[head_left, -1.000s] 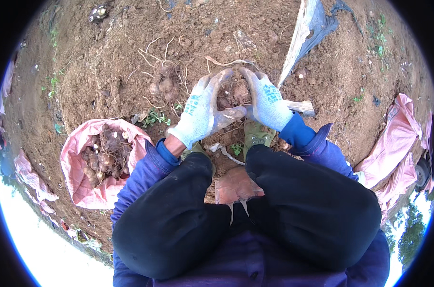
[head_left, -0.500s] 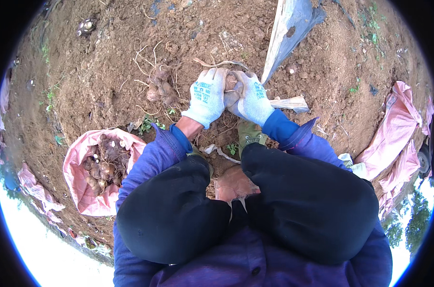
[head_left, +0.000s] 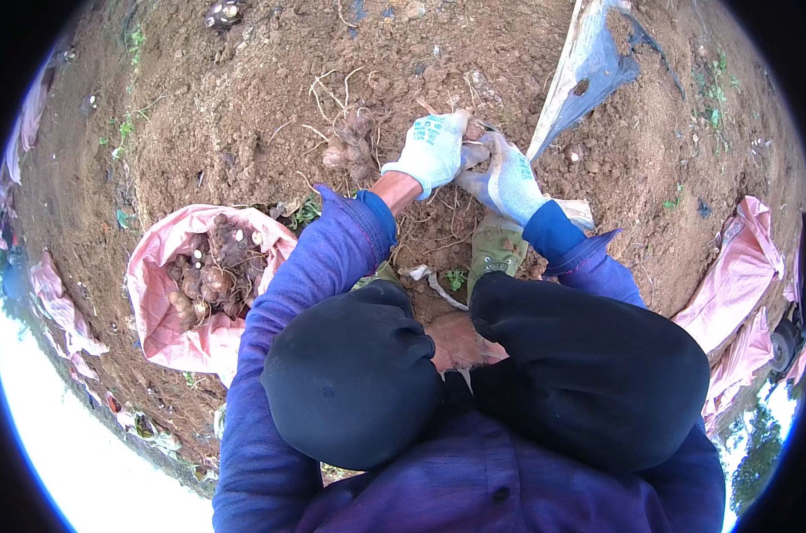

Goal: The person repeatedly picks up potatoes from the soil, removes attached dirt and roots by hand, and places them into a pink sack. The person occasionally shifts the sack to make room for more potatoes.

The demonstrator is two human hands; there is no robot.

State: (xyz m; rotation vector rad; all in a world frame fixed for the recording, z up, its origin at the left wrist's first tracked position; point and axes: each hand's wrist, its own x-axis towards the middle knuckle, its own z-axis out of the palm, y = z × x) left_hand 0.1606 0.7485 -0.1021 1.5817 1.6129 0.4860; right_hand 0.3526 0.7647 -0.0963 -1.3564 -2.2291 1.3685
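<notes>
Both my hands wear white gloves with blue print. My left hand (head_left: pixel 428 151) and my right hand (head_left: pixel 509 182) meet over the soil, closed around a brown tuber (head_left: pixel 476 132). Only a small part of it shows between the fingers; most is covered by the gloves. Just left of my left hand a clump of brown tubers (head_left: pixel 349 153) with long stringy roots lies on the ground. An open pink sack (head_left: pixel 158 333) stands to the left, holding several root-covered tubers (head_left: pixel 216 271), some with pale ends.
A grey-white dried leaf or sheet (head_left: pixel 589 71) lies beyond my right hand. Pink sacks (head_left: pixel 731 275) lie along the right side, beside a dark wheel (head_left: pixel 783 346). My green shoe (head_left: pixel 496 244) stands below my hands. Another dark tuber clump (head_left: pixel 223 14) lies far left.
Relative to the sack and ground clump, my hands have shifted slightly right, still gripping the tuber. The whole view has also swung, so the ground things appear farther right.
</notes>
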